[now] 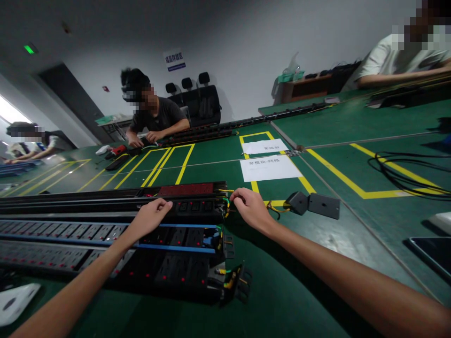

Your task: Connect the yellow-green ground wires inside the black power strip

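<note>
Several long power strips lie side by side in front of me. My left hand [152,216] rests on a black power strip [202,206] with dark sockets, its fingers curled in over the edge. My right hand [251,209] is at that strip's right end, fingers bent and pinched together at a yellow-green wire [226,206]; the fingertips partly hide it. Nearer to me are a blue-edged power strip [183,236] and another black one [169,271] with red dots, their ends uncapped with wires showing. Behind is a strip with a dark red section [186,189].
Black end pieces [324,205] with a yellow wire lie right of my right hand. Paper signs [271,168] lie on the green table [299,253] among yellow tape lines. Black cable [398,173] is coiled at the right, above a phone [431,253]. Co-workers [158,112] sit across.
</note>
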The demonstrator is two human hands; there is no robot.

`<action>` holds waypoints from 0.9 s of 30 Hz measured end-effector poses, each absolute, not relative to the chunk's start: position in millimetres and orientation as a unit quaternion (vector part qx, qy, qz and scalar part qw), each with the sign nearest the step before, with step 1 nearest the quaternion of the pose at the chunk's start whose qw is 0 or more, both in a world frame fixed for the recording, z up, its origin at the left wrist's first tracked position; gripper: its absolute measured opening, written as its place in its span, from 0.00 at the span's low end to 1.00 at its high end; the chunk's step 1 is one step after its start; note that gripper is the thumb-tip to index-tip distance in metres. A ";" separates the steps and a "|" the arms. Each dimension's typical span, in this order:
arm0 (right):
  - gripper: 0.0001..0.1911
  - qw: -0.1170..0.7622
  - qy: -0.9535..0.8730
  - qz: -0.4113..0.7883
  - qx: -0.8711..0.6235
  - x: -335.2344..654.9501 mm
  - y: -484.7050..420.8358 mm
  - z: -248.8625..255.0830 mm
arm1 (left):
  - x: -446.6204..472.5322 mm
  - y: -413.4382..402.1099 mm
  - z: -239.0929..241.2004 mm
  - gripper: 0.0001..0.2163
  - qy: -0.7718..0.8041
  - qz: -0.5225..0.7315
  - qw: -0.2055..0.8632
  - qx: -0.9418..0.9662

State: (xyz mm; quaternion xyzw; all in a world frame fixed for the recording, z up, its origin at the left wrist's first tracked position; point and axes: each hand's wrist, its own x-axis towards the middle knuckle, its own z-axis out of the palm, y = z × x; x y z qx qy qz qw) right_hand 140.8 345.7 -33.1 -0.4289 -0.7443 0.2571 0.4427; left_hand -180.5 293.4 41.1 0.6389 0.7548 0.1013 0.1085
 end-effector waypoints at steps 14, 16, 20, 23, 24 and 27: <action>0.19 0.298 -0.781 0.335 -0.435 139.7 347.5 -24.9 | -177.0 286.2 32.6 0.25 0.753 0.145 0.087 0.636; 0.19 0.303 -0.773 0.355 -0.430 138.3 350.5 -27.1 | -176.5 286.5 32.4 0.25 0.754 0.148 0.088 0.634; 0.18 0.318 -0.772 0.357 -0.419 137.0 354.8 -31.2 | -174.9 286.4 32.6 0.26 0.752 0.157 0.089 0.634; 0.20 0.303 -0.776 0.385 -0.397 141.9 356.9 -26.7 | -174.9 286.0 32.2 0.25 0.752 0.156 0.089 0.634; 0.21 0.286 -0.775 0.405 -0.392 145.0 357.7 -23.4 | -175.1 285.8 32.4 0.25 0.754 0.153 0.089 0.632; 0.19 0.201 -0.778 0.453 -0.387 156.6 360.5 -11.1 | -172.9 285.5 37.3 0.22 0.756 0.170 0.032 0.631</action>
